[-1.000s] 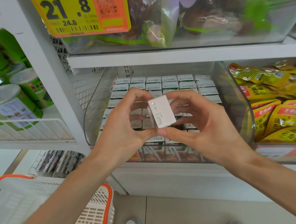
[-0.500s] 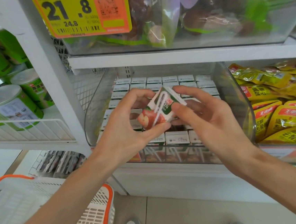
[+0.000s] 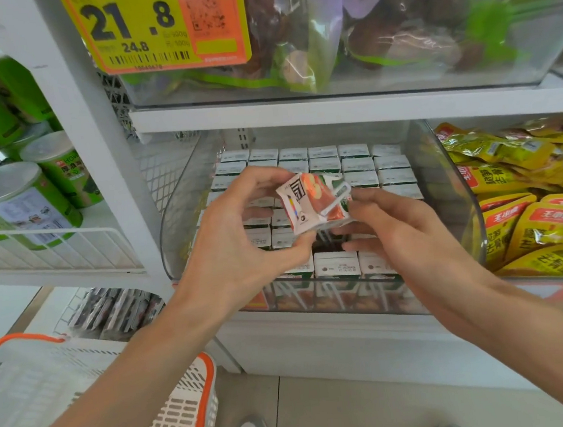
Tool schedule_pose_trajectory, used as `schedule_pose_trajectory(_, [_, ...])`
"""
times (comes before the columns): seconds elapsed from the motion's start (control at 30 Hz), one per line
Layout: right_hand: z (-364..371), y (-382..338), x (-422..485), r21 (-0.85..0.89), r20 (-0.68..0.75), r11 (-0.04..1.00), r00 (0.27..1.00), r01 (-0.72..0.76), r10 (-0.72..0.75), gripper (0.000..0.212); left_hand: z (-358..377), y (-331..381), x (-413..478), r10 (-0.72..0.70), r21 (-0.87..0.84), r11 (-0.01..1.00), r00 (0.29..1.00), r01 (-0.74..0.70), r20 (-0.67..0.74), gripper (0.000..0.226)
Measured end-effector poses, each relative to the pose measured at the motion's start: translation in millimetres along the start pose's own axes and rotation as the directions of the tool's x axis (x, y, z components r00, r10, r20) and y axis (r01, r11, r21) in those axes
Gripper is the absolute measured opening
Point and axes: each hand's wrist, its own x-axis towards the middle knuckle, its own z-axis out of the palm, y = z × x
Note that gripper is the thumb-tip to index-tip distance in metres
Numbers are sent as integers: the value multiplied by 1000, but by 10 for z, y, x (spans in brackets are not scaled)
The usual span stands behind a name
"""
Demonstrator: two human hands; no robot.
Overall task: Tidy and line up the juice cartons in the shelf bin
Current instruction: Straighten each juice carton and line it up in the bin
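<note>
One clear bin of juice cartons sits on a white shelf.

Green canisters left, yellow snack packets right, a white basket below.
</note>
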Motion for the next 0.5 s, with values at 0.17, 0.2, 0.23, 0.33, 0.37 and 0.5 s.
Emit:
schedule_pose_trajectory(0.17, [-5,-10,-32,-93,116,996,993,9,2,27,20,63,-3,64,-12,998,998,-64,27,54])
schedule_pose_trajectory(0.2, [-4,-17,-43,-100,136,995,991,11,2,29,23,66,-2,73,-15,997,997,-72,37,55])
schedule_pose_trajectory(0.23, [-2,-24,-53,-102,151,995,989,11,4,30,22,63,-1,78,-20,997,996,-77,43,56])
schedule_pose_trajectory(0.33, [-6,-45,-68,-110,171,994,985,11,8,32,17,54,3,79,-31,997,995,-77,58,57])
schedule_pose_trajectory(0.37, [-6,-50,-70,-114,176,993,984,14,6,32,17,52,4,79,-33,997,995,-77,62,56])
schedule_pose_trajectory(0.5, [10,-33,-67,-97,144,995,989,38,-23,29,19,37,0,73,-26,997,996,-72,53,54])
